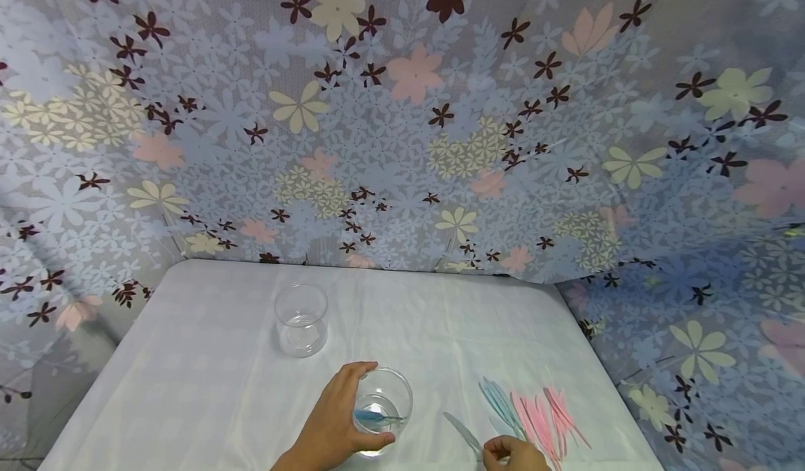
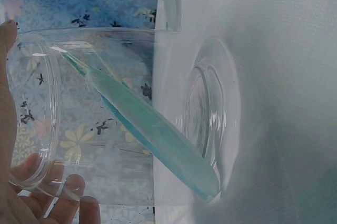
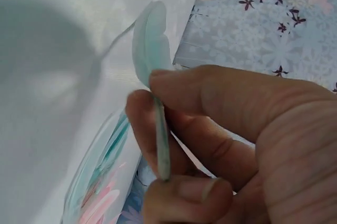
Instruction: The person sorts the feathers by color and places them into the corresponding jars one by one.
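Observation:
My left hand [image 1: 336,415] grips a clear plastic jar [image 1: 402,387] from its left side, thumb in front and fingers behind. Inside it, blue-green feathers [image 2: 150,124] lean slantwise, tips down at the base and quills near the rim. To the right, my right hand [image 1: 512,453] pinches a single pale teal feather [image 3: 150,40] between thumb and fingers, its vane pointing up and away. Beside that hand several teal feathers [image 1: 499,401] lie on the table, with pink feathers [image 1: 533,418] right next to them.
A second clear jar [image 1: 302,321] stands farther back on the left of the table. White cloth covers the table [image 1: 207,359]. Floral fabric [image 1: 402,142] hangs behind it and along both sides.

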Tool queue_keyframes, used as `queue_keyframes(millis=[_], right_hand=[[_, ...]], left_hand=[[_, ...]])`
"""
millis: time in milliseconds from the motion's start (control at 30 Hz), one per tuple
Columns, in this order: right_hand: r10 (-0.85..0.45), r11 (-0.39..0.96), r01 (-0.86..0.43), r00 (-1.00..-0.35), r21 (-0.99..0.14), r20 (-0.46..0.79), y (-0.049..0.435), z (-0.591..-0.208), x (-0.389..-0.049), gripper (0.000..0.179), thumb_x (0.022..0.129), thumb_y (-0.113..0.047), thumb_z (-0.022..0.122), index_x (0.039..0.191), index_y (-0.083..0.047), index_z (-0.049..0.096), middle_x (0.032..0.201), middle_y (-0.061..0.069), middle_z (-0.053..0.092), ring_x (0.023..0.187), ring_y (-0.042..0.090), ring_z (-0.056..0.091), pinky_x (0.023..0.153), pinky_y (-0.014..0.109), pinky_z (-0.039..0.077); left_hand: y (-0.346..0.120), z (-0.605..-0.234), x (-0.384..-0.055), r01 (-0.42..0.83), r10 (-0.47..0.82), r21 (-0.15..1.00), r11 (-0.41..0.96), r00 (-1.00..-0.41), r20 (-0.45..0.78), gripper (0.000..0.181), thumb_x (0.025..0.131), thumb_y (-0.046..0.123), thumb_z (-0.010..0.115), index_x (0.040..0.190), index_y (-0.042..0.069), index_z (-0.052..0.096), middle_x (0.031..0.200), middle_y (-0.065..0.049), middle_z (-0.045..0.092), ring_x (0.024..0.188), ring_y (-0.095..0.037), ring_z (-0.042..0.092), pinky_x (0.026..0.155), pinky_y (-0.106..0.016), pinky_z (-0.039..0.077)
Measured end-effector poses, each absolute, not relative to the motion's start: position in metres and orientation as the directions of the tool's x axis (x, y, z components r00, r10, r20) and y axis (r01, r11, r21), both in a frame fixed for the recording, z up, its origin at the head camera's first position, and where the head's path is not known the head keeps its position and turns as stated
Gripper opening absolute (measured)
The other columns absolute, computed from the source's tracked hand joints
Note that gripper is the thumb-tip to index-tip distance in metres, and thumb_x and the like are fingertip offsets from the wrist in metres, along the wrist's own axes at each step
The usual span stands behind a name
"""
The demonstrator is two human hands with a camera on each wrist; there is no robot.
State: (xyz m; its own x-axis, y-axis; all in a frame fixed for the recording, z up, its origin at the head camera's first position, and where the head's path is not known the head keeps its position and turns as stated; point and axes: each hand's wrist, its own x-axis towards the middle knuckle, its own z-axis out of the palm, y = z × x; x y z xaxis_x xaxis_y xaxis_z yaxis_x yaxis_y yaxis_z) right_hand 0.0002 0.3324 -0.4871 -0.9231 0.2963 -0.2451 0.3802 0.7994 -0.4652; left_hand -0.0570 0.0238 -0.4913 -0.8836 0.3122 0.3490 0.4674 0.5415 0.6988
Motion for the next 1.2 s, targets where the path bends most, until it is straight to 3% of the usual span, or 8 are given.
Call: queue_keyframes(millis=[167,400,633,767,933,1067,1200], right_hand=[[0.312,0.793,0.373,-0.928,-0.482,-0.205,0.328,-0.481,-0.002,0.014,0.083,-0.021,0.071,0.089,-0.011,0.078,0.081,-0.004,0.071,0.058,0.010,0.055,0.053,0.031,0.046],[0.353,0.803,0.282,-0.935,-0.525,0.038,0.323,-0.475,0.001,0.010,0.085,-0.019,0.076,0.092,-0.013,0.081,0.075,-0.005,0.066,0.051,0.010,0.046,0.045,0.027,0.036],[0.427,0.772,0.219,-0.874,-0.596,0.232,0.313,-0.462,-0.004,0.005,0.085,-0.018,0.080,0.089,-0.016,0.081,0.078,-0.006,0.069,0.055,0.002,0.047,0.049,0.022,0.041],[0.428,0.710,0.073,-0.835,-0.701,0.346,0.301,-0.453,-0.008,0.010,0.082,-0.008,0.082,0.086,-0.018,0.081,0.077,-0.008,0.068,0.049,0.005,0.042,0.045,0.021,0.039],[0.377,0.560,-0.107,-0.850,-0.821,0.367,0.281,-0.438,-0.010,0.022,0.082,0.001,0.079,0.087,-0.020,0.080,0.078,-0.006,0.067,0.044,0.009,0.035,0.040,0.022,0.035],[0.289,0.506,-0.167,-0.892,-0.846,0.348,0.267,-0.430,-0.013,0.022,0.083,-0.003,0.079,0.087,-0.024,0.079,0.080,-0.007,0.067,0.043,0.007,0.034,0.040,0.023,0.036],[0.207,0.500,-0.201,-0.917,-0.843,0.342,0.257,-0.428,-0.018,0.020,0.083,-0.010,0.080,0.085,-0.030,0.078,0.080,-0.012,0.067,0.044,0.005,0.035,0.042,0.023,0.038]], left_hand=[[0.023,-0.492,-0.057,0.463,0.311,0.695,0.550,-0.886,0.343,0.102,0.066,0.079,0.074,0.144,0.021,0.045,0.136,0.010,0.049,0.123,-0.012,0.051,0.101,-0.047,0.049],[0.023,-0.492,-0.058,0.476,0.314,0.689,0.547,-0.879,0.358,0.102,0.065,0.077,0.076,0.145,0.020,0.045,0.135,0.008,0.051,0.122,-0.011,0.051,0.102,-0.046,0.049],[0.023,-0.491,-0.058,0.470,0.314,0.693,0.547,-0.882,0.351,0.102,0.065,0.076,0.077,0.144,0.021,0.045,0.135,0.009,0.050,0.123,-0.011,0.051,0.101,-0.046,0.049],[0.023,-0.491,-0.058,0.463,0.313,0.695,0.550,-0.886,0.342,0.103,0.065,0.077,0.077,0.144,0.021,0.045,0.136,0.011,0.049,0.123,-0.012,0.051,0.102,-0.046,0.049],[0.023,-0.492,-0.059,0.467,0.313,0.698,0.543,-0.884,0.349,0.103,0.065,0.077,0.077,0.145,0.019,0.045,0.136,0.009,0.050,0.122,-0.013,0.053,0.101,-0.046,0.049],[0.023,-0.495,-0.059,0.478,0.315,0.693,0.540,-0.878,0.360,0.103,0.066,0.076,0.077,0.145,0.019,0.045,0.135,0.004,0.053,0.120,-0.015,0.054,0.099,-0.046,0.050],[0.023,-0.497,-0.060,0.485,0.310,0.678,0.553,-0.874,0.373,0.102,0.065,0.073,0.080,0.144,0.020,0.046,0.135,0.007,0.052,0.120,-0.013,0.054,0.098,-0.045,0.051]])
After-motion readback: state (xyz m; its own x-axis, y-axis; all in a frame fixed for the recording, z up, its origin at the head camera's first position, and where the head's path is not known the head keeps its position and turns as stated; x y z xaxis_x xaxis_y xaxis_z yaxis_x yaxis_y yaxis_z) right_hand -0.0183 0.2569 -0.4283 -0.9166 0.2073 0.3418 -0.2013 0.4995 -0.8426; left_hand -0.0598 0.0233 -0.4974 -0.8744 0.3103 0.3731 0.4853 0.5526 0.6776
